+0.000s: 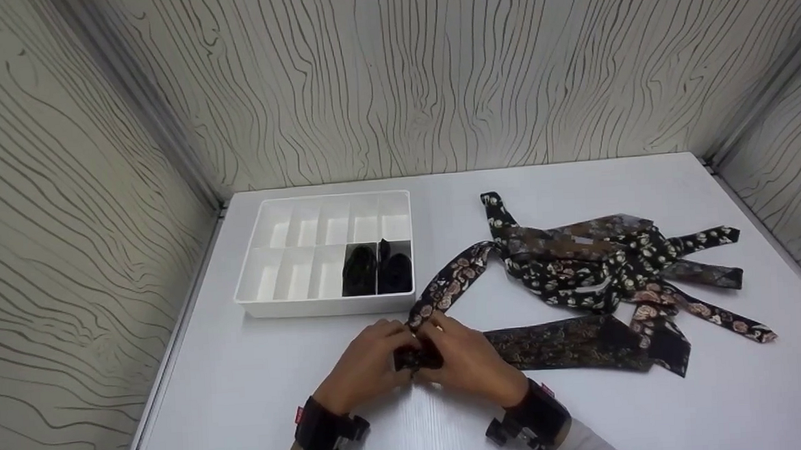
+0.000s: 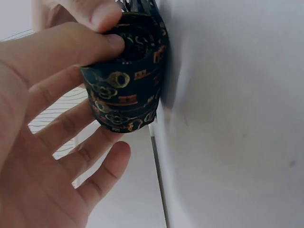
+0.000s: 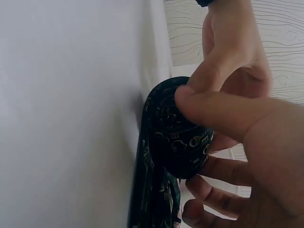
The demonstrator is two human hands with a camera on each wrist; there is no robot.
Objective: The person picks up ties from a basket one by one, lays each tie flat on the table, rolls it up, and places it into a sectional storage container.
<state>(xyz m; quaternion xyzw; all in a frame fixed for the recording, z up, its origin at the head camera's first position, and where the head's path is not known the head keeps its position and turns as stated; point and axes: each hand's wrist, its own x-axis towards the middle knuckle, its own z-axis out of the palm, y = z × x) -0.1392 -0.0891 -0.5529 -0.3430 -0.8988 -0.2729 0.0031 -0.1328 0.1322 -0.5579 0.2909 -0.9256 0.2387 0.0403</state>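
A dark necktie (image 1: pixel 564 345) with a small coloured pattern lies stretched to the right, its near end wound into a roll. My left hand (image 1: pixel 365 364) grips this roll (image 2: pixel 121 97) from the left, the thumb pressed at its coiled edge. From the other side my right hand (image 1: pixel 469 362) pinches the same roll (image 3: pixel 185 145), thumb on the coil and fingers beneath. In the right wrist view the roll sits against the white table, with the flat length running away from it. Just beyond my fingertips, the end of a rose-patterned necktie (image 1: pixel 453 284) reaches down to the hands.
A white compartment box (image 1: pixel 329 307) stands behind my left hand. Two front right compartments hold rolled dark neckties, one (image 1: pixel 360 270) beside the other (image 1: pixel 395 272). To the right is a tangled pile of floral neckties (image 1: pixel 567 268). Wood-grain panels (image 1: pixel 420 80) enclose the table.
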